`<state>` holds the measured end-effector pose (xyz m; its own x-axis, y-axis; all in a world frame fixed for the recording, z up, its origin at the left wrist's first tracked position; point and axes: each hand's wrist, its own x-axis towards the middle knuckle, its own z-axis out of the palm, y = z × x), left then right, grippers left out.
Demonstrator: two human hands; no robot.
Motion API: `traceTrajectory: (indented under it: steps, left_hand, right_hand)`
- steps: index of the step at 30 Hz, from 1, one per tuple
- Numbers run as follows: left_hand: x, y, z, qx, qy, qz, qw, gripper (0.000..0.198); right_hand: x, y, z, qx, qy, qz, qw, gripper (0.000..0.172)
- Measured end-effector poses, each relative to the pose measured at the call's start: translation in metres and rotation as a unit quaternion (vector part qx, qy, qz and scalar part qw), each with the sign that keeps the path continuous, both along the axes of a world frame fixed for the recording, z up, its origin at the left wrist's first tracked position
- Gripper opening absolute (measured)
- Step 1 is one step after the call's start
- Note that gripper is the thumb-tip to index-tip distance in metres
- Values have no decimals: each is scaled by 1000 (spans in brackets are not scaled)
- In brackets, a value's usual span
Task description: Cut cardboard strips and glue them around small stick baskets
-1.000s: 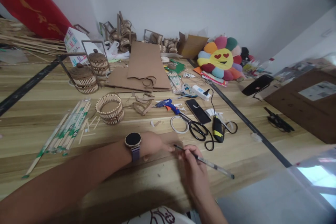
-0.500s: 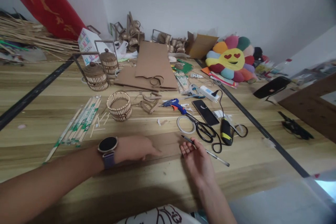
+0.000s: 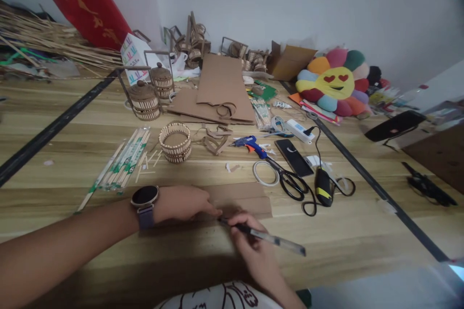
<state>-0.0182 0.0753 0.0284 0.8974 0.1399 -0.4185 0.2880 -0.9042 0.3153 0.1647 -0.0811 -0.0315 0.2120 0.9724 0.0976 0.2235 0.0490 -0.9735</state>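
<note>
Two hands work together: my left hand point(image 3: 186, 203), finger curl unclear, should steady the cardboard strip point(image 3: 244, 198) on the table point(image 3: 340, 246) while my right hand point(image 3: 257, 255) grasps the pen point(image 3: 281, 242) near its tip.

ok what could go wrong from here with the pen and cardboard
The pen in the right hand has its tip close to the left hand's fingertips, so a slip could mark the skin. The cardboard strip seems steadied only toward one end, its other end lying free, so it might swivel.
</note>
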Motion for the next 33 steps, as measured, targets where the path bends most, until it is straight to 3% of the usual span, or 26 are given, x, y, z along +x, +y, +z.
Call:
traceTrajectory:
  steps: [2, 9, 13, 27, 33]
  left_hand:
    - [0, 0, -1, -5, -11, 6, 1000, 62]
    - [2, 1, -4, -9, -50, -10, 999, 26]
    - [2, 2, -5, -7, -52, -17, 999, 22]
    - [4, 2, -1, -4, -23, -15, 1000, 28]
    - [2, 3, -5, 18, -21, -24, 999, 61]
  right_hand:
    - [-13, 2, -2, 26, -29, 46, 998, 9]
    - [-30, 18, -11, 113, -136, 67, 982, 14]
    - [-33, 19, -10, 120, -173, 77, 975, 14]
    - [-36, 19, -8, 97, -208, 92, 969, 11]
    - [-5, 11, -9, 100, -252, 20, 962, 12]
